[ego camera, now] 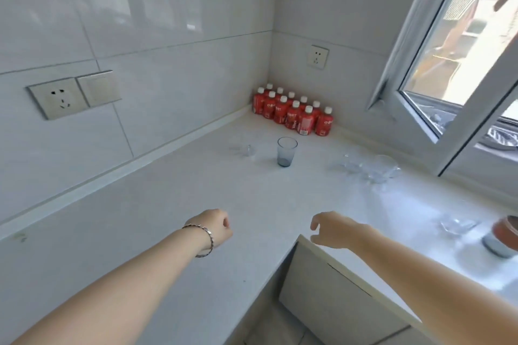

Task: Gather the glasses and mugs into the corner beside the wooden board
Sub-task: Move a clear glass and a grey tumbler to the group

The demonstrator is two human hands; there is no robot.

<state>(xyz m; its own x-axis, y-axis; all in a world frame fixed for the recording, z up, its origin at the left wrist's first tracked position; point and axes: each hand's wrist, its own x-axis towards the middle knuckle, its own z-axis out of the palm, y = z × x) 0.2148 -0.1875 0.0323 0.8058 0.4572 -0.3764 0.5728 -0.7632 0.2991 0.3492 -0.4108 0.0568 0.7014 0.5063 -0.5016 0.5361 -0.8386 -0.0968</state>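
Both hands hover empty above the white speckled stone countertop [168, 204]: the left hand [217, 228] is curled loosely closed, the right hand [335, 230] half open with fingers bent. The upright blue-tinted tapered glass tumbler [286, 151] stands ahead of both, long axis vertical, slightly nearer the right hand. Clear smooth glass mugs [378, 168] cluster farther right; no wooden board is visible.
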